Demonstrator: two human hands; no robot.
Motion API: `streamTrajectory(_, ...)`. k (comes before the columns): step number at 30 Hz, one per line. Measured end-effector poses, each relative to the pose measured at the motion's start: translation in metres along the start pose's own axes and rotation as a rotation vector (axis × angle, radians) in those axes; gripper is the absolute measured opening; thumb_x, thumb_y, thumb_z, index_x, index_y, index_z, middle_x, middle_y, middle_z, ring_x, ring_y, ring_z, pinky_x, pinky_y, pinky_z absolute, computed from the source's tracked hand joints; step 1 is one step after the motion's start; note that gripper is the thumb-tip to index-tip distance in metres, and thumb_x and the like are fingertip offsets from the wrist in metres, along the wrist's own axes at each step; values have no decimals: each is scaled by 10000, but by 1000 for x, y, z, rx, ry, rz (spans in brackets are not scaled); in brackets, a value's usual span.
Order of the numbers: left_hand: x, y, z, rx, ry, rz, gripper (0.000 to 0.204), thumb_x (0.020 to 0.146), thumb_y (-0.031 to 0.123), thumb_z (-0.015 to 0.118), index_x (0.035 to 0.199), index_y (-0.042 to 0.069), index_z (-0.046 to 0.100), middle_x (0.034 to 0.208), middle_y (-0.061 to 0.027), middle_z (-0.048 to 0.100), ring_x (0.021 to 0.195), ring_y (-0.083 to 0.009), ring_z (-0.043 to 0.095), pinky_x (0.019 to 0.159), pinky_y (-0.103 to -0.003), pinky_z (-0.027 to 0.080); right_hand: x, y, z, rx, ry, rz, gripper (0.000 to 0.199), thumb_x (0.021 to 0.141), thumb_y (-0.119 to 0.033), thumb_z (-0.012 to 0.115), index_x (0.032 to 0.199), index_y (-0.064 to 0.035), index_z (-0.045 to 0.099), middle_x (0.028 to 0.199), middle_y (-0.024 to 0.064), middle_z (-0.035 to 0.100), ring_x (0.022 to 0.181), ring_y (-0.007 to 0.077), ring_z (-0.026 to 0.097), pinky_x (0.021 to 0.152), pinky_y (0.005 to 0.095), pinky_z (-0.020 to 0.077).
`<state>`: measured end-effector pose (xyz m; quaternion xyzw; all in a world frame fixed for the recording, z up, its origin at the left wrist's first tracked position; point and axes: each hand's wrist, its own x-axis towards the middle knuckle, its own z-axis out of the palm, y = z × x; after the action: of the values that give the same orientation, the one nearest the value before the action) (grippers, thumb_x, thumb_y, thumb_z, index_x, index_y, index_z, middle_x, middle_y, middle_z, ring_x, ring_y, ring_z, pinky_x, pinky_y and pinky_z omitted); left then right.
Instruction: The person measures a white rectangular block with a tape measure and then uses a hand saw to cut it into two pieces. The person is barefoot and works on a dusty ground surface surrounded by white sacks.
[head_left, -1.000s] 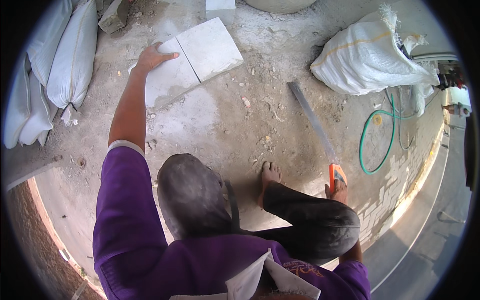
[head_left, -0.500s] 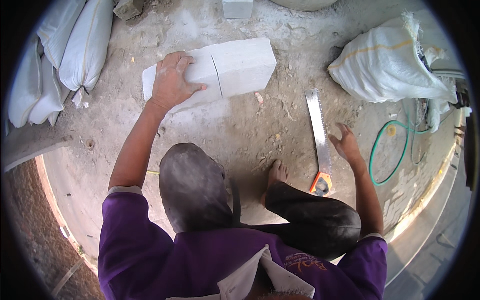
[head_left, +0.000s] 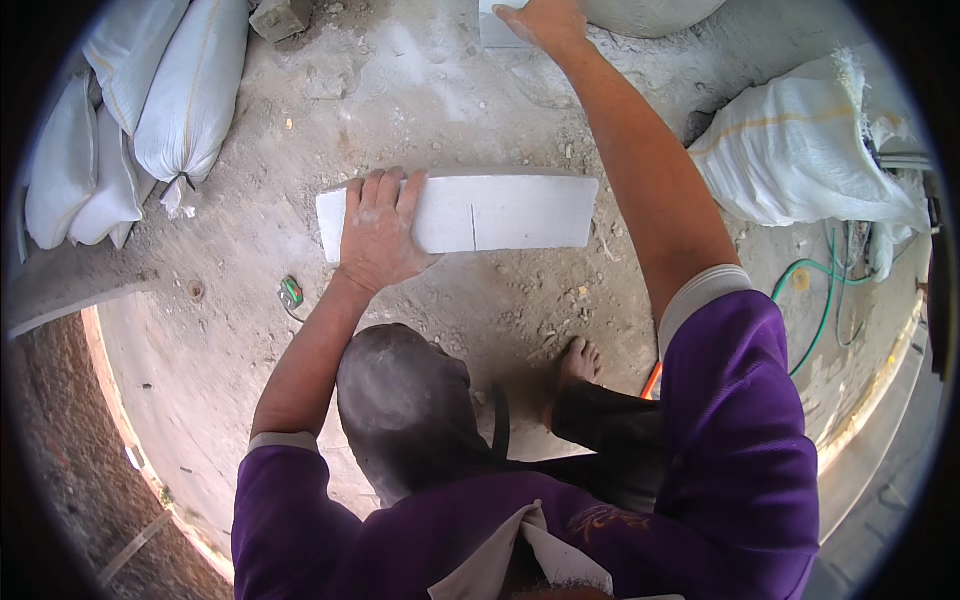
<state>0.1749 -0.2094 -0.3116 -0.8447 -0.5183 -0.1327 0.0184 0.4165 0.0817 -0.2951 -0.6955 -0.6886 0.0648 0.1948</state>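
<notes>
A long white block (head_left: 530, 212) lies crosswise on the dusty ground in front of my knees, with a short dark line down its near part. My left hand (head_left: 385, 232) grips its left portion, fingers bent over the far edge. Farther off, at the top of the view, my right arm is stretched out. Its hand (head_left: 552, 22) is on a smaller white block (head_left: 497, 32), thumb against it; the picture's edge cuts off the other fingers. Under my right arm an orange piece of the handsaw's handle (head_left: 652, 380) shows; its blade is hidden.
Full white sacks (head_left: 195, 95) stand at the far left beside a grey stone chunk (head_left: 280, 18). Another white sack (head_left: 800, 140) lies at the right near a green hose (head_left: 832, 300). A small green and black tape measure (head_left: 290, 291) rests left of my knee.
My right hand has gone from beside the handsaw to the smaller block at the far edge. The long block has been turned, showing another face, and lies nearer; my left hand is still on it.
</notes>
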Motion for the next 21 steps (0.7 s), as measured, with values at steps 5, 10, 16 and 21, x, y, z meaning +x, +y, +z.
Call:
streamTrajectory(5, -8, 2, 0, -4, -5, -11, 913, 621, 465, 871, 1346, 35, 522, 1259, -185, 550, 1177, -374, 537, 1034, -527, 378, 27, -51, 37, 3, -131, 167, 988, 768, -576, 778, 1521, -80, 374, 1468, 263, 488, 1374, 416, 467, 1099, 523, 426)
streamTrajectory(10, 2, -3, 2, -31, -22, -21, 914, 620, 451, 872, 1353, 38, 516, 1273, -186, 553, 1189, -374, 535, 1050, -517, 371, 27, -43, 64, -50, -9, 351, 1017, 748, -573, 804, 1539, -115, 357, 1595, 299, 273, 1455, 510, 275, 1092, 654, 351)
streamTrajectory(16, 26, -13, -1, -40, -97, -55, 982, 582, 447, 894, 1381, 37, 498, 1289, -176, 558, 1220, -357, 522, 1082, -504, 354, 41, -13, 49, -16, -89, 312, 1023, 688, -503, 817, 1533, -132, 375, 1469, 262, 504, 1347, 428, 504, 1061, 534, 450)
streamTrajectory(21, 33, -10, -2, -35, -156, -66, 1044, 564, 473, 904, 1413, 39, 478, 1321, -167, 544, 1264, -345, 493, 1112, -503, 327, -6, -1, -41, -16, -117, 288, 954, 657, -436, 801, 1466, -48, 475, 1336, 243, 633, 1213, 347, 641, 1031, 445, 499)
